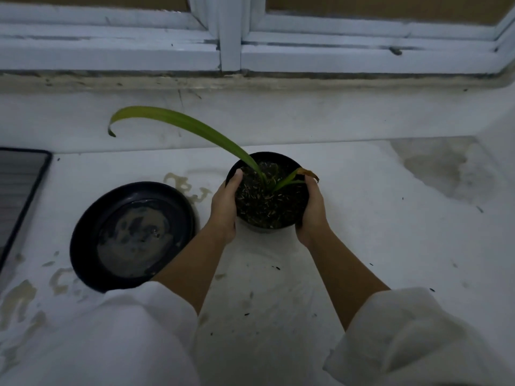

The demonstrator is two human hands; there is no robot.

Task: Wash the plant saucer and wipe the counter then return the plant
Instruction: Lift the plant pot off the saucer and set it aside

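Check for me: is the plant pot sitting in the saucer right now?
No, the plant pot is held between the left hand and right hand over the counter, apart from the saucer, which holds murky water.

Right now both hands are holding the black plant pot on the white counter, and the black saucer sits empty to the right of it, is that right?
Not quite. In the head view both hands, left hand and right hand, hold the plant pot on the counter, but the empty-of-pot saucer sits to its left.
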